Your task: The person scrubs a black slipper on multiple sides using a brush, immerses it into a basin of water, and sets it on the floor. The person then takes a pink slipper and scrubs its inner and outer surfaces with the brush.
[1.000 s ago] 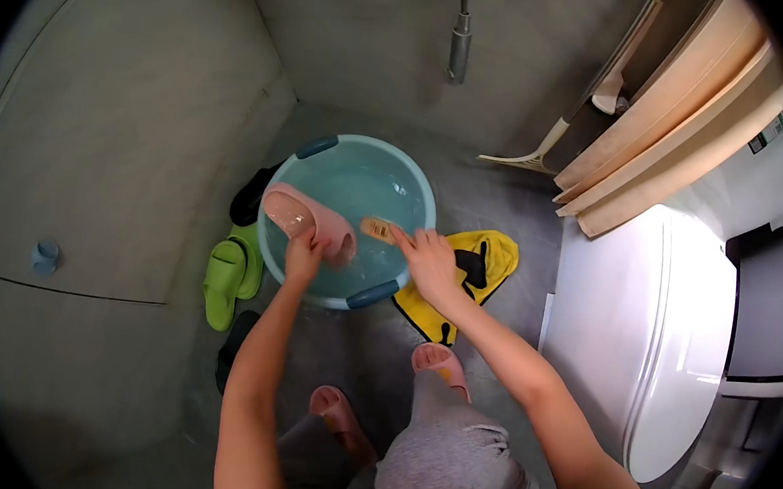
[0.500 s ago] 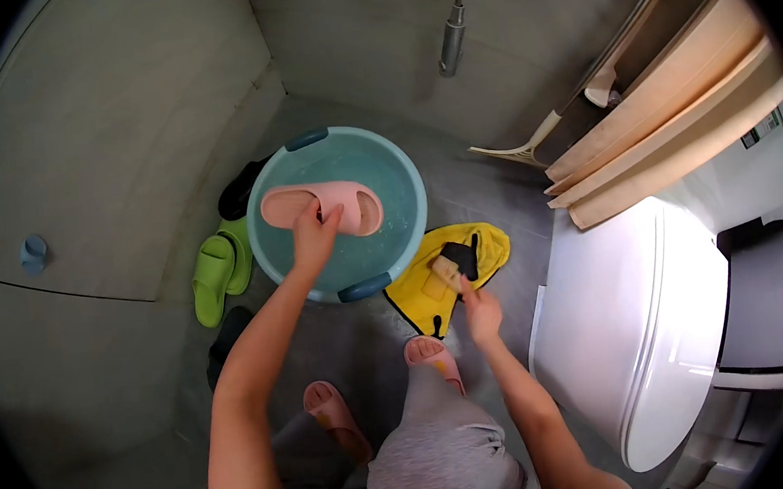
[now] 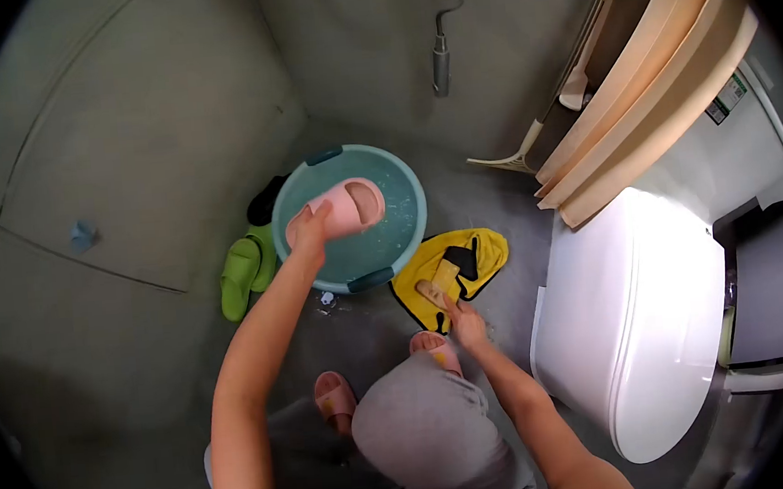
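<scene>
My left hand [image 3: 309, 233] is closed on a pink slipper [image 3: 348, 208], holding it over a light-blue basin [image 3: 421, 228] with water in it. The slipper is tilted, its open toe end pointing up and right. My right hand [image 3: 468, 322] grips a small beige brush [image 3: 430, 293] above a yellow cloth [image 3: 474, 240] with black edging on the floor. A yellowish block [image 3: 446, 275], looking like a bar of soap, rests on that cloth beside the brush. The brush's bristles cannot be made out.
Green slippers [image 3: 241, 273] and a black shoe or slipper [image 3: 266, 202] stand left of the basin. A white toilet [image 3: 627, 318] is at the right, below hanging beige panels [image 3: 636, 78]. A squeegee-like tool [image 3: 522, 156] leans by the wall. A shower hose [image 3: 441, 57] hangs behind.
The pink slipper has turned in my left hand, its toe end rising. My right hand has drawn the brush slightly left and down over the cloth. The head view has shifted.
</scene>
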A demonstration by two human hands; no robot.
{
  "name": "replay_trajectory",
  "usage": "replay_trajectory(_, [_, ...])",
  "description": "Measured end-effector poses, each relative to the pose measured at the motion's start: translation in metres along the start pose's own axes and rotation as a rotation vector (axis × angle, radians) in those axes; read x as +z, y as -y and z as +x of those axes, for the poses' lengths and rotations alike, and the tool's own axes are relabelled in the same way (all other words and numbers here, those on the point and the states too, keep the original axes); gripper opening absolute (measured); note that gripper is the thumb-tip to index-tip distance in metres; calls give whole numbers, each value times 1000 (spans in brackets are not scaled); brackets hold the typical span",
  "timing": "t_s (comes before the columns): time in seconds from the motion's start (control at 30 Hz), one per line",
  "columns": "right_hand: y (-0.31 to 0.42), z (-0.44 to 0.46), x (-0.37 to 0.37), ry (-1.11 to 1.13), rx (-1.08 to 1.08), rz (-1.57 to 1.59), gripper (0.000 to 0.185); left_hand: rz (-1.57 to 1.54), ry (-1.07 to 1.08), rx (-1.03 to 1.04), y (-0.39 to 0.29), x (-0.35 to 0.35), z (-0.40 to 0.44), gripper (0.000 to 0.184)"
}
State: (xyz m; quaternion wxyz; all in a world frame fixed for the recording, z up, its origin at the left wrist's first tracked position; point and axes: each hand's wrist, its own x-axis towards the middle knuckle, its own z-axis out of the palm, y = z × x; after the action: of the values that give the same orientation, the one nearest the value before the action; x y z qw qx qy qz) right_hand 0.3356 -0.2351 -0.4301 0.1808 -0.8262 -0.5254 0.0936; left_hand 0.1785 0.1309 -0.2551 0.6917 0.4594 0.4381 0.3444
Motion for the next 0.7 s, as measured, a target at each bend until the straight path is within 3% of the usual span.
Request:
replay_trajectory(0.07, [1, -14, -2, 165, -78, 209, 52, -65, -15, -7, -25, -11, -14, 52])
replay_trajectory(0.1, [0, -17, -8, 144, -92, 210, 52, -107, -13, -3, -45, -13, -20, 44])
replay_trajectory(0.13, [-1, -14, -17, 50, -54, 221, 52, -155, -7, 7, -65, -11, -25, 37])
replay_trajectory(0.23, [7, 6, -71, -196, 59, 342, 46, -139, 83, 104, -117, -20, -65, 42])
replay_trajectory(0.33, [40, 50, -154, -344, -103, 512, 46, -220, 55, 187, -153, -25, -106, 37])
replay_trajectory(0.4, [89, 77, -220, -456, -236, 526, 48, -464, 124, 172, -166, -35, -122, 41])
replay_trajectory(0.43, [119, 83, -262, -447, -313, 606, 49, -466, 105, 210, -178, -32, -144, 41])
replay_trajectory(0.5, [192, 92, -318, -390, -459, 715, 50, -711, 329, 214, -197, -36, -181, 53])
replay_trajectory(0.53, [223, 98, -333, -334, -525, 736, 51, -716, 334, 244, -202, -38, -194, 53])
replay_trajectory(0.63, [303, 112, -352, -396, -883, 483, 55, -751, 377, 364, -211, -39, -220, 63])
replay_trajectory(0.7, [340, 113, -346, -384, -822, 270, 51, -795, 386, 374, -211, -45, -228, 66])
